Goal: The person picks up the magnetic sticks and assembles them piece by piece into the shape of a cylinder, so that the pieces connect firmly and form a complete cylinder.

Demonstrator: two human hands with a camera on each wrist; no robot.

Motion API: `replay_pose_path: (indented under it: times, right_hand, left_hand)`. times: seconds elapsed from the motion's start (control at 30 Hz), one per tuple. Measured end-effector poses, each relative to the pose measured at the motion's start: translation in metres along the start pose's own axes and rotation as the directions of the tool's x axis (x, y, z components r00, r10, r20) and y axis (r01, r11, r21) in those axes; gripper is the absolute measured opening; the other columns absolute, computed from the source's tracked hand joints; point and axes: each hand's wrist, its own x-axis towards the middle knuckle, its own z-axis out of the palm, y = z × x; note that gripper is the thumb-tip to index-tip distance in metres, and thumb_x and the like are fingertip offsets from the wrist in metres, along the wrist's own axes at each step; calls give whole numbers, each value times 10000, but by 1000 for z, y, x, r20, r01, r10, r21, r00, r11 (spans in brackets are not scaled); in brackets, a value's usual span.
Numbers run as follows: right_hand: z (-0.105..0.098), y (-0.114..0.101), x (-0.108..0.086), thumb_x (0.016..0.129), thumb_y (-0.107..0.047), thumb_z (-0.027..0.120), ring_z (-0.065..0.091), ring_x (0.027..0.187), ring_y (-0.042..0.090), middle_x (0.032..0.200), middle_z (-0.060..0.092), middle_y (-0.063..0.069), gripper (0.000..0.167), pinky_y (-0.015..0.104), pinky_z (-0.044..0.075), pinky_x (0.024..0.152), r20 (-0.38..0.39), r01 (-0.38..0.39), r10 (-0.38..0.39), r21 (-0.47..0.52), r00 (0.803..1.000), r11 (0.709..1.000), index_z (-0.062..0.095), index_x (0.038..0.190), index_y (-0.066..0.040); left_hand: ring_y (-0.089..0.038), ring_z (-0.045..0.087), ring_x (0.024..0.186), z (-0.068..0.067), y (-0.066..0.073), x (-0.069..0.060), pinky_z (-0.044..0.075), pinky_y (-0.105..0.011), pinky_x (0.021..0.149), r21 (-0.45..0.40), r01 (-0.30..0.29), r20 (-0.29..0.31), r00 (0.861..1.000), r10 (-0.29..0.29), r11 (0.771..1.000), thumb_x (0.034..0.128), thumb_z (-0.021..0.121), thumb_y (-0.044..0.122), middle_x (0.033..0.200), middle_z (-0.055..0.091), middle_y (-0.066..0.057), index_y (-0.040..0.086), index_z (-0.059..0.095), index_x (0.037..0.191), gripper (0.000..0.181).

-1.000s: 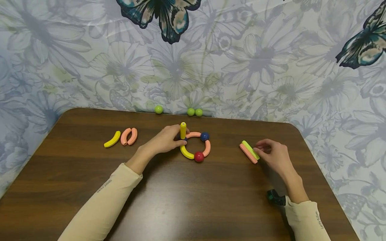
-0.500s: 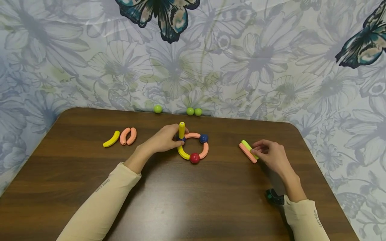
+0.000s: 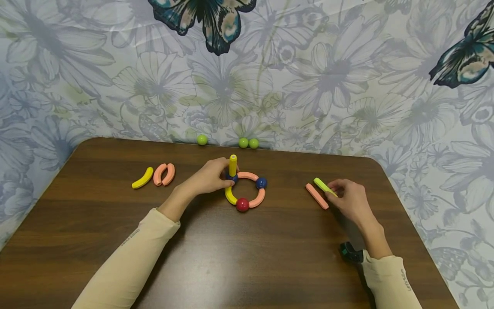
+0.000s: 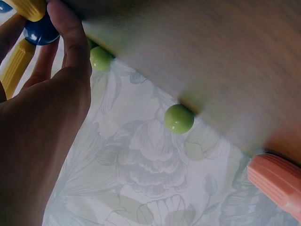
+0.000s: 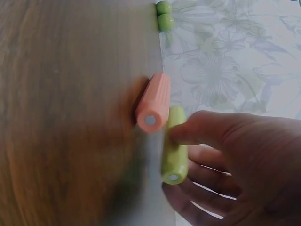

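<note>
My left hand [image 3: 208, 177] grips a blue ball [image 4: 41, 32] at the left of a ring on the table. An upright yellow magnetic rod [image 3: 233, 165] stands on that ball. Pink curved rods [image 3: 248, 175], a second blue ball [image 3: 261, 183], a red ball [image 3: 242, 204] and a yellow curved rod [image 3: 230, 196] make up the rest of the ring. On the right, my right hand [image 3: 350, 197] pinches a straight yellow-green magnetic rod [image 5: 174, 157] between thumb and fingers. Just left of it, a straight pink rod [image 3: 317, 196] lies apart on the table.
At the table's [image 3: 208, 257] far left lie a loose yellow curved rod [image 3: 143, 178] and two pink curved rods [image 3: 164, 174]. Green balls [image 3: 202, 140] sit along the back edge against the flower-patterned cloth [image 3: 332, 86].
The ring has turned clockwise about the left-hand ball, its red ball shifting left. My right hand has taken hold of the yellow-green rod and drawn it away from the pink one.
</note>
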Motion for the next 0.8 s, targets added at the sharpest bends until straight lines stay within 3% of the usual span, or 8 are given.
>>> replay_pose_path:
  times: [0.13,0.37,0.6,0.8]
  right_hand:
    - [1,-7,1,968,-70,746,683,888,343,1023,693,198,206,480,554,785,-78,35,-32,36,996,999,711,1135,46]
    - [10,-32,2,1038,-47,653,653,991,327,1137,621,193,280,209,508,809,-86,123,-111,159,990,980,595,1288,64]
    - [23,-75,10,1031,-71,672,682,1053,312,1188,630,141,287,501,605,856,-38,172,-168,267,985,948,637,1308,-8]
    - [36,-111,18,1027,-95,686,716,1058,318,1202,661,136,300,457,610,812,-36,195,-195,356,980,914,614,1309,-25]
  left_hand:
    - [-221,660,875,0,-1,0,556,-346,776,6,1,-9,1000,-1,1000,882,852,95,1067,653,-143,27,699,1180,342]
    - [-215,692,889,1,0,1,587,-345,788,-2,22,-33,999,-22,1000,875,860,85,1081,664,-165,23,694,1147,324]
    - [-254,723,932,2,0,1,617,-349,812,-17,57,-105,993,-59,998,874,861,63,1056,642,-172,-16,708,1122,302]
    - [-245,637,867,-2,2,-2,533,-361,763,96,90,-94,992,-81,991,886,868,177,990,659,-146,-2,730,1143,342]
